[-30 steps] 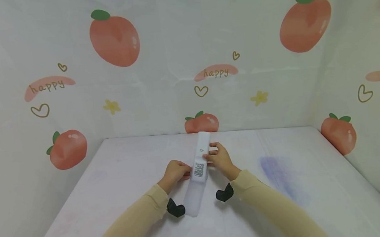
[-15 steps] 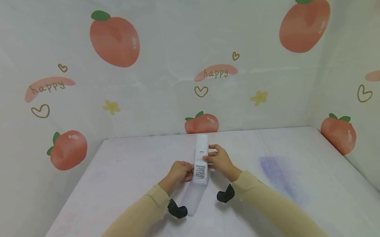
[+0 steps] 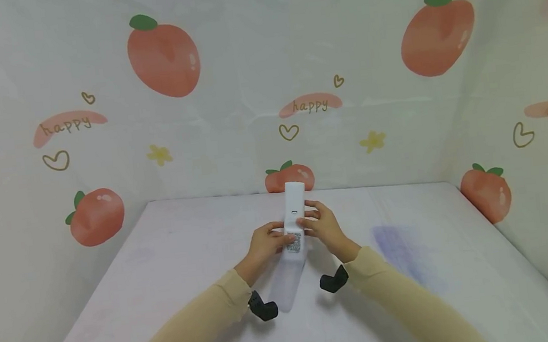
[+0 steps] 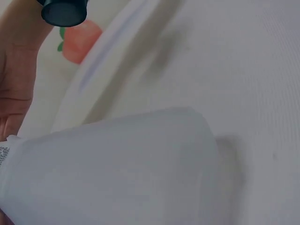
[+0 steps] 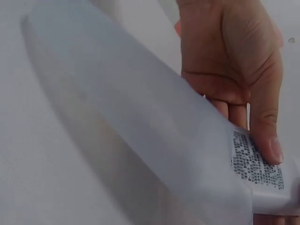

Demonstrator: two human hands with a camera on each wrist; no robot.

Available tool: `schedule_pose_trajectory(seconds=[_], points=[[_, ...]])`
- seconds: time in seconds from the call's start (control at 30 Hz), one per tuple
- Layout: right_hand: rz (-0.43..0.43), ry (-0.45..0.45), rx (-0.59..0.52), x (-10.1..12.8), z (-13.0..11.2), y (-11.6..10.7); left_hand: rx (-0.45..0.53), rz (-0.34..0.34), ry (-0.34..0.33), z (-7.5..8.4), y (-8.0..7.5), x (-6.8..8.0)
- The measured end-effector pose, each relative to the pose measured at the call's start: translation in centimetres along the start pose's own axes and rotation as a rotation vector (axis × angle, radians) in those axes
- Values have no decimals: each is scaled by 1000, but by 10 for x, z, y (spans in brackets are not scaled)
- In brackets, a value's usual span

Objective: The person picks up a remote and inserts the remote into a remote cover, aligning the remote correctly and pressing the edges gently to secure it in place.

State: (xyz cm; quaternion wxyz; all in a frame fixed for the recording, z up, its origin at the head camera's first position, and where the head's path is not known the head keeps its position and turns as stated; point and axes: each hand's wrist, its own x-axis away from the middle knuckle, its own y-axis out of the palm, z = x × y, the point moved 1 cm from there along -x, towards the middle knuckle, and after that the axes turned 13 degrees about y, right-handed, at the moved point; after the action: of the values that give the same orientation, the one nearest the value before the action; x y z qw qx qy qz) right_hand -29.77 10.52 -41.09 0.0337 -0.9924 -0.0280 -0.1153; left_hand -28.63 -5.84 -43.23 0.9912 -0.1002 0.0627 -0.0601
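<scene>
Remote control [image 3: 292, 230], white and long, lies clamped between both hands above the worktop [image 3: 417, 289]; left hand [image 3: 264, 245] fingers and right hand [image 3: 327, 226] fingers should grip evenly, keeping it level.

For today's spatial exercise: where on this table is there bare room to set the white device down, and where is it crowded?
Bare table lies left of the left hand, toward the left wall. More lies right of the right hand, over the bluish smudge. The middle is crowded: both hands grip the white device.
</scene>
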Motion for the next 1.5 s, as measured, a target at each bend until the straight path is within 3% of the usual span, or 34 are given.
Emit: schedule_pose_trajectory(seconds=[0.13,0.3,0.4,0.57,0.77,1.0,1.2,1.33,1.5], points=[[7,-71,65,8,-13,-6,35,19,37,7,3,1],[79,-159,149,16,-22,-12,104,112,110,17,6,0],[89,-93,143,18,-16,-14,170,180,143,23,7,1],[-10,68,-14,22,3,-14,244,238,176,27,10,2],[25,31,-140,25,11,-18,227,192,197,28,16,5],[70,-8,-127,26,8,-23,102,88,220,31,23,10],[29,-17,-154,29,7,-24,59,87,245,34,25,12],[-35,-43,-115,31,6,-23,17,96,251,34,24,14],[-41,-39,11,32,5,-27,-16,65,269,33,25,17]])
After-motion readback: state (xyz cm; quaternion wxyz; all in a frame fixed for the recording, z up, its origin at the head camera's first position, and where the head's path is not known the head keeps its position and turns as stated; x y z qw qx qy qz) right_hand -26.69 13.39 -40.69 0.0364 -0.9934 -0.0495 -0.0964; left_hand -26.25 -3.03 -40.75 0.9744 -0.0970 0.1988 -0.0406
